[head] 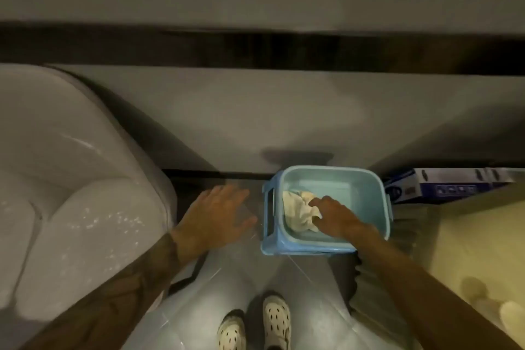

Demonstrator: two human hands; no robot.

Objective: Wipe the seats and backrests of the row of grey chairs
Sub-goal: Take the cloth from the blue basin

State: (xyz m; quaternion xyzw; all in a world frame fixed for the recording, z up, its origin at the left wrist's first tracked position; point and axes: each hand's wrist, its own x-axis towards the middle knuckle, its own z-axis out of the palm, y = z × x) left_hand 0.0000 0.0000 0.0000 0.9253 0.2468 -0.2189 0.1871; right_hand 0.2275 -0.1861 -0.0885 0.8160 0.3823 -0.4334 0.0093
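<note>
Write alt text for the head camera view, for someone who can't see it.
A person's right hand reaches into a blue basin on the floor, fingers on a cream cloth lying in it. The left hand hangs open above the floor beside a grey chair; two feet in pale perforated clogs show below.

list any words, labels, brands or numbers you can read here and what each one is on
Nothing here can be read.
box, right of the blue basin: printed marks on its blue and white panels, too blurred to read.
blue basin, cloth, shoes: no lettering visible.
</note>
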